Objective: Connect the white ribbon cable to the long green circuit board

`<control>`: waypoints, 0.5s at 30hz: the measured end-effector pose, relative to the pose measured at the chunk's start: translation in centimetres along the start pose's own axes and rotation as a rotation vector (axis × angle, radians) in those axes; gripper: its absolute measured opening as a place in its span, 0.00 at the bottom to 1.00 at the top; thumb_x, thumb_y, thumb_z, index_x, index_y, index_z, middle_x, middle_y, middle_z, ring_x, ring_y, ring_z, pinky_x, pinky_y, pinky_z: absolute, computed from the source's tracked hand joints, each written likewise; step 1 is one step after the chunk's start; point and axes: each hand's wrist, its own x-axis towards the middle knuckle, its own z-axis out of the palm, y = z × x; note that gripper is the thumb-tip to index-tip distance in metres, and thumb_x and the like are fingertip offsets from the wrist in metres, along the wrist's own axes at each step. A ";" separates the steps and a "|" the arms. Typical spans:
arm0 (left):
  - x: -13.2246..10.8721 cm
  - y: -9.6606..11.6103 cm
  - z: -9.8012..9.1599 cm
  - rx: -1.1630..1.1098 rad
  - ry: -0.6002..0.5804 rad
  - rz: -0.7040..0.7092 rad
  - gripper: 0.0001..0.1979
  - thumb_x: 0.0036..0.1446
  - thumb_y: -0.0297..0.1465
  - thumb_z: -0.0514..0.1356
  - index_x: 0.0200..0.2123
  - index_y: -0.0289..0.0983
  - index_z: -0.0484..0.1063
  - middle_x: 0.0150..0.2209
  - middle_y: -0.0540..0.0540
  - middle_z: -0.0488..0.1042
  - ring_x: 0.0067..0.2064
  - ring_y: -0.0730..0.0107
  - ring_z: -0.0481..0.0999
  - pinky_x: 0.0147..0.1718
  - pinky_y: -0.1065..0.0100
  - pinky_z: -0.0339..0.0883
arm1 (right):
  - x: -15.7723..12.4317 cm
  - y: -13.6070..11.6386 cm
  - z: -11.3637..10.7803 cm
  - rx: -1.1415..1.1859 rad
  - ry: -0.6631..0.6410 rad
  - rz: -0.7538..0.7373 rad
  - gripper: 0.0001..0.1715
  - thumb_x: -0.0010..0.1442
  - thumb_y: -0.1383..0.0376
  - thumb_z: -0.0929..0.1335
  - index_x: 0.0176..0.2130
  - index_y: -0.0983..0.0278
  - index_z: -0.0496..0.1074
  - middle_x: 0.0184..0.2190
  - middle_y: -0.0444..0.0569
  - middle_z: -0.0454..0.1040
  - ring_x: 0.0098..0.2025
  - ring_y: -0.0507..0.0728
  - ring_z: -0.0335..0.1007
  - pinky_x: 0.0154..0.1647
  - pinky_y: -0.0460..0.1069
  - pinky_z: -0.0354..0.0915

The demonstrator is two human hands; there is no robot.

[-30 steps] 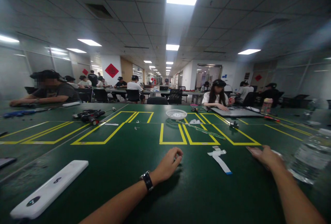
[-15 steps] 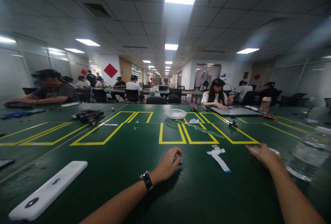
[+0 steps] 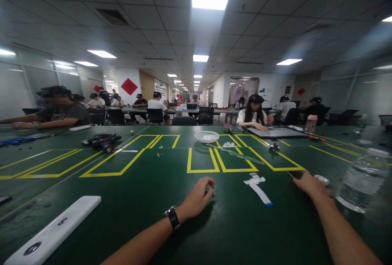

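Note:
My left hand [image 3: 197, 197], with a black watch [image 3: 172, 217] on its wrist, rests over the green table. Its fingers curl toward the thumb around something small and pale that I cannot make out. At the right, my right hand [image 3: 310, 185] grips a thin flat rectangular object [image 3: 294, 174], dark on top; the hand covers most of it. A round white object [image 3: 322, 180] sits just behind that hand. Between the hands lies a white ribbon cable [image 3: 259, 189] with a blue end. A long green strip [image 3: 235, 154] stretches across the yellow tape lines beyond it.
A large clear water bottle [image 3: 361, 181] stands beside my right forearm. A long white device [image 3: 55, 230] lies at the near left. Farther off are a white basket [image 3: 206, 136], dark cabled gear [image 3: 102, 140] and a small black part [image 3: 274, 147]. Co-workers sit across the table.
The view has shifted slightly. The flat object in my right hand looks darker and is tilted differently. My left hand stays curled in about the same place.

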 end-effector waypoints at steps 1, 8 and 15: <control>0.0 0.0 0.0 0.000 0.000 0.000 0.10 0.59 0.29 0.51 0.45 0.38 0.65 0.42 0.46 0.69 0.43 0.67 0.66 0.45 0.66 0.61 | -0.1 -0.3 0.0 -0.022 -0.002 0.035 0.41 0.46 0.43 0.63 0.53 0.63 0.66 0.47 0.70 0.70 0.50 0.80 0.65 0.39 0.74 0.60; 0.1 0.0 0.0 0.003 -0.005 -0.018 0.10 0.59 0.30 0.51 0.44 0.38 0.65 0.42 0.45 0.69 0.43 0.68 0.67 0.44 0.66 0.61 | -0.8 -1.9 -0.6 -0.088 0.026 0.026 0.37 0.50 0.46 0.62 0.54 0.61 0.67 0.50 0.67 0.68 0.52 0.78 0.63 0.42 0.73 0.61; 0.0 0.3 -0.1 0.000 -0.019 -0.029 0.11 0.60 0.30 0.51 0.45 0.38 0.65 0.43 0.45 0.70 0.43 0.67 0.67 0.45 0.66 0.61 | -1.2 -2.2 -1.1 -0.119 0.003 0.019 0.30 0.51 0.50 0.63 0.48 0.63 0.71 0.47 0.65 0.70 0.49 0.76 0.66 0.41 0.68 0.64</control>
